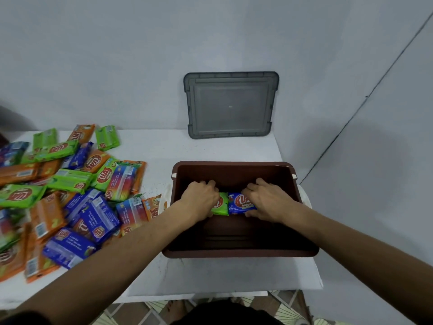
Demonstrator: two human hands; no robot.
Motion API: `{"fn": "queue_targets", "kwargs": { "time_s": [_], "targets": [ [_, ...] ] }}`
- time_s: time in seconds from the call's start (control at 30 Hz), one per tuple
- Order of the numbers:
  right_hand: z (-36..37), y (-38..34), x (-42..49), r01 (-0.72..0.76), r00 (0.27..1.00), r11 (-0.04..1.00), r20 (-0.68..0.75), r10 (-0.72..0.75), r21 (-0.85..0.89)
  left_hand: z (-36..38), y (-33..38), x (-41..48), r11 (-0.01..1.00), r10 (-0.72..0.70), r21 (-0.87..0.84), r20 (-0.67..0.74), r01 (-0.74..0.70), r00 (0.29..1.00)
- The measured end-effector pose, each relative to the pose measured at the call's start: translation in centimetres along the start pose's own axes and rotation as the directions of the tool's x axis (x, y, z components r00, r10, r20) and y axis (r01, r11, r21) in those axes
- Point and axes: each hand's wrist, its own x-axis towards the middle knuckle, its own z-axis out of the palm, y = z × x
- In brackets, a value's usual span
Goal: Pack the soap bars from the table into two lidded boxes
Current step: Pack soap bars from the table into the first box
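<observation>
Soap bars are lying in a loose, overlapping heap on the white table, well off to the outer side of my left hand, and two of them are down inside the brown box.

I am holding the green soap bar with my left hand, fingers curled over its far edge. My right hand is holding the blue soap bar, thumb tucked at its near edge. Both grips are closed on the wrappers, not spread wide.

The two bars are meeting end to end between my hands, labels up. I am reading that as setting them side by side to start a neat row, not dropping them in loose. They are sitting towards the far wall of the box (whether they are resting on its floor I cannot tell, since my hands are covering their outer ends).

Nearer to me than the grip, the box floor is showing bare, so I am judging the packing as barely begun.

The grey lid is leaning upright against the wall beyond my hands. I take it as parked there so the box mouth is free for both arms. Only this one box is showing.
</observation>
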Motion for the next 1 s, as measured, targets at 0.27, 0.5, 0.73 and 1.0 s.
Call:
{"fn": "queue_targets", "kwargs": {
  "time_s": [0.27,0.5,0.73,1.0],
  "targets": [
    [0.6,-0.4,0.2,-0.015,0.999,1.000,0.043,0.015,-0.003,0.5,-0.1,0.1,0.999,-0.044,-0.006,-0.004,0.044,0.999],
    [0.4,-0.3,0.2,-0.103,0.992,0.992,0.084,0.097,0.067,0.5,0.0,0.0,0.995,-0.092,-0.046,0.011,0.092,0.996],
    [0.6,-0.1,0.4,-0.159,0.982,0.978,0.123,0.143,0.131,0.8,-0.1,0.1,0.989,-0.138,-0.053,0.014,0.139,0.990],
    [-0.3,-0.3,0.0,-0.180,0.981,0.965,0.108,0.162,0.189,0.7,-0.9,-0.1,0.981,-0.104,-0.162,0.027,0.107,0.994]
  ]
}}
